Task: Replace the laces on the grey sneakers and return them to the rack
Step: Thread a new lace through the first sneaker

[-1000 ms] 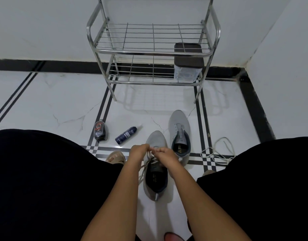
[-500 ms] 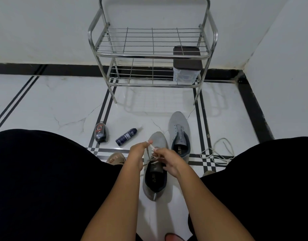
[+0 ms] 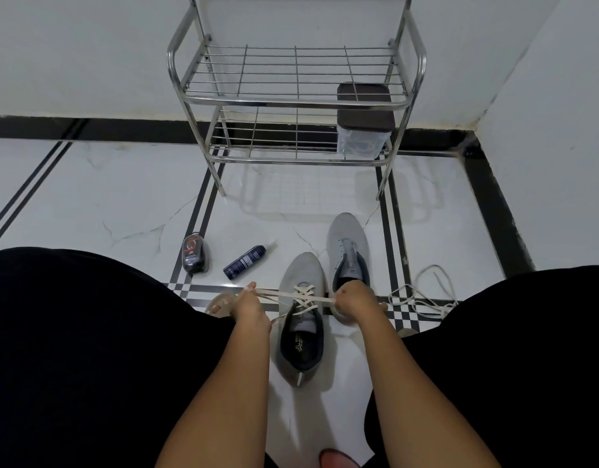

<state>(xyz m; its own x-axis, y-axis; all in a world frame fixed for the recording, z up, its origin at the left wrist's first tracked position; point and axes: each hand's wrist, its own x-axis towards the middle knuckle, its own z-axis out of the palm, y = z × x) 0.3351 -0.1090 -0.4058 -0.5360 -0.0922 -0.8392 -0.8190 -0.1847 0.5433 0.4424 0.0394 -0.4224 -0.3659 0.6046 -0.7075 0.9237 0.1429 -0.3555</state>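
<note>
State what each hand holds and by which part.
Left hand pinches one free end of the lace threaded in the near sneaker; right hand grips the other end. Both ends run outward from the shoe.

Floor items, left of centre: dark rounded bottle (image 3: 193, 254), upright, red-ringed label; dark blue spray can (image 3: 244, 262) lying on its side just beside it (label unreadable). Clear box with dark lid (image 3: 363, 120), lower shelf, right end.

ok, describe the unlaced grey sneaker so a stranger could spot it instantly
Start at the steel wire rack against the wall and come down to the white tiled floor. Two grey sneakers lie there; the unlaced grey sneaker is the farther, right-hand one. Unlike the nearer grey sneaker, it has bare eyelets.
</note>
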